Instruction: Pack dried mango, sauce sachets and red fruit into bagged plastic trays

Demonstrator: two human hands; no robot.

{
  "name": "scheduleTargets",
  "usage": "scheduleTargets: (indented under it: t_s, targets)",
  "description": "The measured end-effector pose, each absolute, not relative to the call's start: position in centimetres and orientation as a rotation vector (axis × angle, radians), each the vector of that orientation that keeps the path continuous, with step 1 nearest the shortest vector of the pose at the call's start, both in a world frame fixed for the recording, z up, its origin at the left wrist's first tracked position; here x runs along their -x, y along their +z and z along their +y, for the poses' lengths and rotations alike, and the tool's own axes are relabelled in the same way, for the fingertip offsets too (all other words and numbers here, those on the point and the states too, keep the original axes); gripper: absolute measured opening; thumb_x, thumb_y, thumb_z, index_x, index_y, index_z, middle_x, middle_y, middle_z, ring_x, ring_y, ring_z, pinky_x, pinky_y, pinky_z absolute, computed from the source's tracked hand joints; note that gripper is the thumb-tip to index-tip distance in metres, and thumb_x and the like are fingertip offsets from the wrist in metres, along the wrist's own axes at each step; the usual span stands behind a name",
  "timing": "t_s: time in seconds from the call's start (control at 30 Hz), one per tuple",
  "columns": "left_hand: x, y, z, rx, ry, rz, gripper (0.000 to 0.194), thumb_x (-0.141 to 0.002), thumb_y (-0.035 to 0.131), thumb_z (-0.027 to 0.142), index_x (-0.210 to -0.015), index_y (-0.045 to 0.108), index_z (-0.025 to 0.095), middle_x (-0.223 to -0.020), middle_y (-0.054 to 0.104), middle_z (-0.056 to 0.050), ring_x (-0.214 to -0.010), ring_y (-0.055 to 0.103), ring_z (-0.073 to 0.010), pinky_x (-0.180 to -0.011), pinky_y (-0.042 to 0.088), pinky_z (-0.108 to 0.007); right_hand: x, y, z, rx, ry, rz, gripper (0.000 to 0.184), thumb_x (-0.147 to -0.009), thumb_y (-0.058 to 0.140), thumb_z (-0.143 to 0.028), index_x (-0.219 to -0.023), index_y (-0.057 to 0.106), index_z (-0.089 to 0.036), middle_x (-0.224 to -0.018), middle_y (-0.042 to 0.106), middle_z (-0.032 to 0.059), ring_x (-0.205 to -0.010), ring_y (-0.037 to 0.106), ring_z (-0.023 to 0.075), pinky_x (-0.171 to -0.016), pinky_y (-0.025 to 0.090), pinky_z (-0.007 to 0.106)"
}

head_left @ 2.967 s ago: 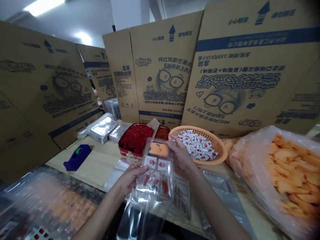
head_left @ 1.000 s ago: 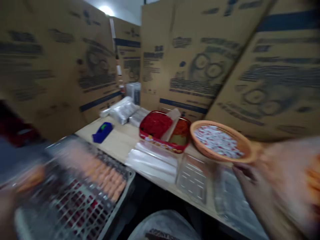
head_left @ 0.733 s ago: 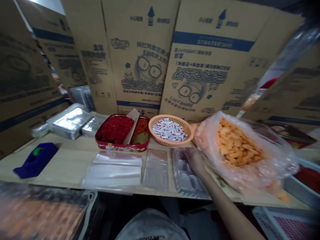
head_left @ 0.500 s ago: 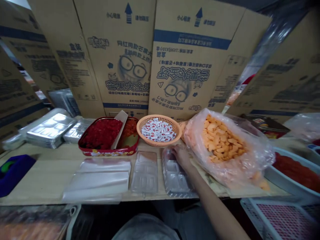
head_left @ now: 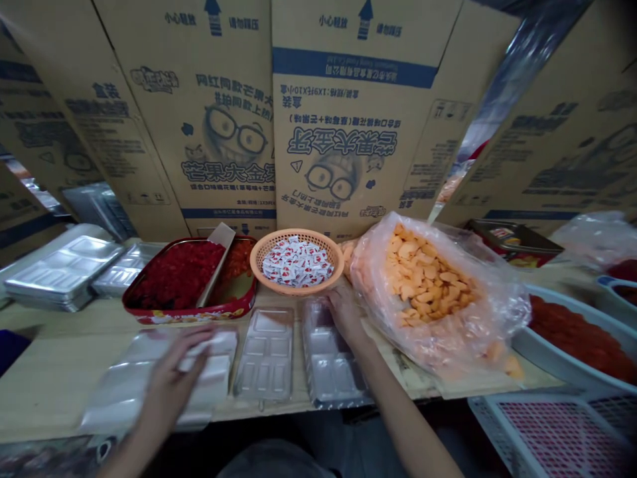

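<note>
Lightly curled, the right hand (head_left: 346, 312) atop stacked clear plastic trays (head_left: 331, 365)

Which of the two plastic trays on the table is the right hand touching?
The tray nearer the big plastic bag: the right hand rests on its far end. The other tray, to its left, is untouched.

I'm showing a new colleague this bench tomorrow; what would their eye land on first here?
The bulging clear plastic bag of orange pieces dominates the right of the table, beside the right hand. Left of it sit an orange woven basket of small sachets and a red tin heaped with red pieces. Tall cardboard cartons with upside-down cartoon faces rise behind.
</note>
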State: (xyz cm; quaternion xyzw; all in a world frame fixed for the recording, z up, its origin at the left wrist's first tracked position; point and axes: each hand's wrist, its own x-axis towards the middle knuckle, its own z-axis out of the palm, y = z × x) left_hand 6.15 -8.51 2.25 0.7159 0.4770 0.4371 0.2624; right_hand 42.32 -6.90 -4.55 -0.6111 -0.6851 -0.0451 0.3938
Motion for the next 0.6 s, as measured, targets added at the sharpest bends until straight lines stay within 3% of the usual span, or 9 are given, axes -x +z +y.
scheduleTargets:
  t_s: [0.07, 0.23, 0.37, 0.47, 0.6]
  targets:
    - [-11.9, 0.7, -9.0, -1.643, 0.941, 1.096, 0.028, -0.069, 0.064, 0.036, -0.093, 0.065, 0.022, -0.106, 0.063, -0.009, -0.099, 0.057, -0.023, -0.085, 0.045, -0.033, -42.1, -3.6, -7.4, 1.495, -0.111, -1.716, 0.02, -0.086, 0.043, -0.022, -0.09, 0.063, -0.017, -0.089, 0.06, 0.0085, -0.089, 0.051, 0.0215, -0.077, 0.043, 0.037]
    - [-22.2, -0.4, -10.7, -1.066, 0.727, 0.764, 0.066, -0.06, 0.075, 0.027, -0.12, 0.049, 0.021, -0.112, 0.059, -0.012, -0.099, 0.058, -0.0248, -0.084, 0.046, -0.036, -41.0, 0.1, -9.4, 1.445, -0.185, -1.706, 0.019, -0.087, 0.044, -0.023, -0.095, 0.061, -0.02, -0.09, 0.059, 0.0085, -0.09, 0.052, 0.0214, -0.077, 0.043, 0.036]
    - [-24.8, 0.8, -11.1, -0.826, 0.555, 0.647, 0.059, -0.067, 0.069, 0.025, -0.12, 0.043, 0.021, -0.109, 0.061, -0.012, -0.092, 0.062, -0.0261, -0.078, 0.049, -0.04, -42.7, 2.1, -10.2, 1.457, -0.209, -1.671, 0.024, -0.086, 0.046, -0.027, -0.108, 0.056, -0.021, -0.102, 0.057, 0.0093, -0.098, 0.05, 0.0211, -0.082, 0.042, 0.035]
    - [-25.1, 1.4, -10.7, -0.788, 0.489, 0.694, 0.056, -0.066, 0.069, 0.021, -0.116, 0.045, 0.02, -0.105, 0.064, -0.011, -0.088, 0.064, -0.0252, -0.077, 0.05, -0.039, -47.7, 1.7, -10.6, 1.797, -0.203, -1.339, 0.025, -0.087, 0.042, -0.029, -0.106, 0.054, -0.018, -0.102, 0.057, 0.0094, -0.095, 0.051, 0.0194, -0.082, 0.042, 0.032]
    - [-25.1, 1.4, -10.3, -0.772, 0.469, 0.767, 0.057, -0.066, 0.068, 0.018, -0.117, 0.044, 0.02, -0.103, 0.065, -0.01, -0.087, 0.065, -0.0238, -0.078, 0.05, -0.036, -56.2, -0.7, -10.7, 2.257, -0.133, -0.992, 0.022, -0.081, 0.043, -0.014, -0.099, 0.056, -0.011, -0.096, 0.058, 0.0127, -0.087, 0.054, 0.0195, -0.076, 0.041, 0.03]
